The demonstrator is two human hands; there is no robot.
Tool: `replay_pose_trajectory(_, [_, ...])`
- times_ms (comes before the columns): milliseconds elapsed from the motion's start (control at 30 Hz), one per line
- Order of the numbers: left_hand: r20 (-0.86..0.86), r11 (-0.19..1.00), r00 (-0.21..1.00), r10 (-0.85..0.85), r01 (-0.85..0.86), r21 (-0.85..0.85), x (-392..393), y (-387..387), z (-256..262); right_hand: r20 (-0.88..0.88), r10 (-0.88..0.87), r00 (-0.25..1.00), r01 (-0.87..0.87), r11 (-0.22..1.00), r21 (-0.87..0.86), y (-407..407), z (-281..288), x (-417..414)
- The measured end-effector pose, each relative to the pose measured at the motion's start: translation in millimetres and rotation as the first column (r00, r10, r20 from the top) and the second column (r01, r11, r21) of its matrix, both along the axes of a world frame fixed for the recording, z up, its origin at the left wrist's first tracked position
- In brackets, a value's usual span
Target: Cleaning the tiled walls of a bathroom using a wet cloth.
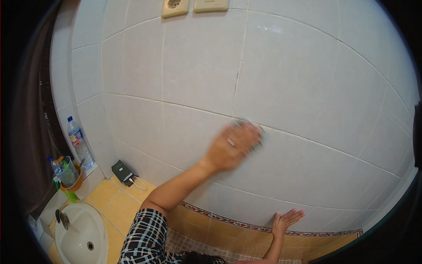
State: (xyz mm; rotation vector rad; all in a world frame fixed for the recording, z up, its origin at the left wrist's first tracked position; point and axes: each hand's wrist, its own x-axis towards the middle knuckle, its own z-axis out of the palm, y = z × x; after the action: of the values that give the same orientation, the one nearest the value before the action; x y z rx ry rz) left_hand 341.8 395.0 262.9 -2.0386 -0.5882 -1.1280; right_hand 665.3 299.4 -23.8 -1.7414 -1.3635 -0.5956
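My left hand (227, 145), blurred by motion, presses a greyish-green pad or cloth (258, 145) against the white wall tiles (204, 66). Most of this pad is hidden under the fingers, so its exact kind cannot be made out. It lies over a horizontal grout line, close to where a vertical joint with dark stains meets it. Lower on the right, my right hand (286, 221) rests against the wall with its fingers spread and holds nothing. Below that hand runs a patterned red border strip (240, 225).
At lower left, a white washbasin (102, 231) with a tap (62, 218) sits in a yellow tiled counter (115, 204). Behind it are a water bottle (78, 142), an orange bowl (76, 184) with a plastic cup (67, 173), and a dark pouch (121, 171) with a white cable. A wall socket (174, 8) is above.
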Motion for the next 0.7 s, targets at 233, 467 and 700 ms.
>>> replay_pose_trajectory(233, [0.553,0.983,0.814,0.177,-0.178,-0.053,-41,8,52,-0.006,0.033,0.999,-0.033,0.999,0.012,3,3,-7])
replay_pose_trajectory(467, [-0.217,0.987,0.976,-0.030,0.063,0.147,-9,-3,14,-0.015,0.052,0.999,-0.052,0.999,0.006,1,-2,2])
replay_pose_trajectory(700, [0.593,0.956,0.792,0.146,-0.268,0.122,-108,24,142,-0.029,0.039,0.999,-0.038,0.999,0.013,4,-6,-6])
